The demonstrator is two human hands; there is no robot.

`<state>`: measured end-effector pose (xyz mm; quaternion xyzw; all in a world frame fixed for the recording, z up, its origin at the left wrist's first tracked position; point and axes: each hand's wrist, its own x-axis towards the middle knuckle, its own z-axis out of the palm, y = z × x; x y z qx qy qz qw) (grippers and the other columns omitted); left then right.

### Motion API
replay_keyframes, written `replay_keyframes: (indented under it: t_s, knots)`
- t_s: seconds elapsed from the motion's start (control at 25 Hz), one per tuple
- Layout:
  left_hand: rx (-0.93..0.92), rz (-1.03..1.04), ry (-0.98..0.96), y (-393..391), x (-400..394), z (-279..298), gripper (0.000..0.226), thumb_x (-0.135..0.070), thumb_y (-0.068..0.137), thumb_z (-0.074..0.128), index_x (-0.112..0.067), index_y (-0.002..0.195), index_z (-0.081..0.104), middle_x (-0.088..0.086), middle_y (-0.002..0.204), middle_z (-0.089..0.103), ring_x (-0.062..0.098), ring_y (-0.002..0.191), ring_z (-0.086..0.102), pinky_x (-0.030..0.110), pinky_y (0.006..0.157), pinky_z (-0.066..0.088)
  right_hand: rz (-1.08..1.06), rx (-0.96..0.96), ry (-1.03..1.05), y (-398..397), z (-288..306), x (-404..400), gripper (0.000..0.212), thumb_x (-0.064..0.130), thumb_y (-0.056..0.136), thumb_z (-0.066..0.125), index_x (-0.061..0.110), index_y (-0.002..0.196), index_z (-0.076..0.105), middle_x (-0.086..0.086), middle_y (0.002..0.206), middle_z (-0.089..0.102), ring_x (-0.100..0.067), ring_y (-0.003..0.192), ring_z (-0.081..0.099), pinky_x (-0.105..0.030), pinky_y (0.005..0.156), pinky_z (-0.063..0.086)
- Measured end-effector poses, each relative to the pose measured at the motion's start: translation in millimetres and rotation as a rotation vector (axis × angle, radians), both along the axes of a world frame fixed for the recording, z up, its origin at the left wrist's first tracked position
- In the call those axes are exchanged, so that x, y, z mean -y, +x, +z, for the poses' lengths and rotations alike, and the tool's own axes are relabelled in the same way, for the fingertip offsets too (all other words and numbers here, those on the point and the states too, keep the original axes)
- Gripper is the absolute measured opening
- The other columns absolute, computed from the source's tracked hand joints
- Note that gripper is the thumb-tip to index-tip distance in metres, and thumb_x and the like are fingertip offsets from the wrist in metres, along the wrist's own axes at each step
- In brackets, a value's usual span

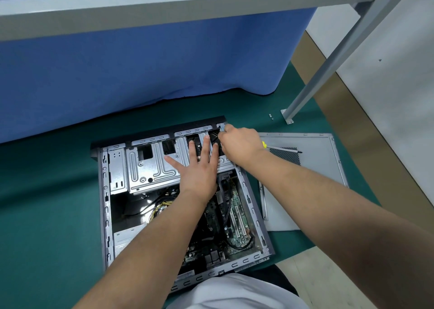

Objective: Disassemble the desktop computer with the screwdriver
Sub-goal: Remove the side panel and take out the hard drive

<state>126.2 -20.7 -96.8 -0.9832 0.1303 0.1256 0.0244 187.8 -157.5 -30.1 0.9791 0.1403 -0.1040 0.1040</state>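
Honestly nothing readable here from where I'm looking. There's a whitish sticker (pixel 185 274) on the near edge of the computer case (pixel 104 203), right by my left arm, and it has some dark print on it, but it's way too small and blurry to make out. The motherboard (pixel 237 217) probably has markings too, but I can't read any. No brand or number shows on the metal drive cage (pixel 145 167), or on the side panel (pixel 314 158) lying off to the right.
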Motion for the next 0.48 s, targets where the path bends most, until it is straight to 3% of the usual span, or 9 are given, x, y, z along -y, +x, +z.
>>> replay_keyframes:
  t_s: [0.32, 0.48]
  knots:
    - [-0.008, -0.005, -0.002, 0, 0, 2, 0.091, -0.026, 0.098, 0.051, -0.021, 0.161, -0.014, 0.005, 0.166, -0.030, 0.044, 0.154, -0.011, 0.095, 0.088, 0.002, 0.128, -0.076, -0.065, 17, 2, -1, 0.027, 0.017, 0.097, 0.049, 0.009, 0.119, 0.062, -0.012, 0.117, 0.060, -0.037, 0.090, 0.068, -0.036, 0.060, 0.038]
    - [-0.013, -0.004, -0.006, -1, 0, 5, 0.090, -0.027, 0.099, 0.050, -0.022, 0.162, -0.014, 0.006, 0.166, -0.031, 0.044, 0.154, -0.011, 0.095, 0.089, 0.001, 0.135, -0.122, -0.066, 22, 7, -2, 0.029, 0.020, 0.095, 0.049, 0.009, 0.118, 0.061, -0.012, 0.116, 0.061, -0.035, 0.081, 0.062, -0.037, 0.061, 0.038]
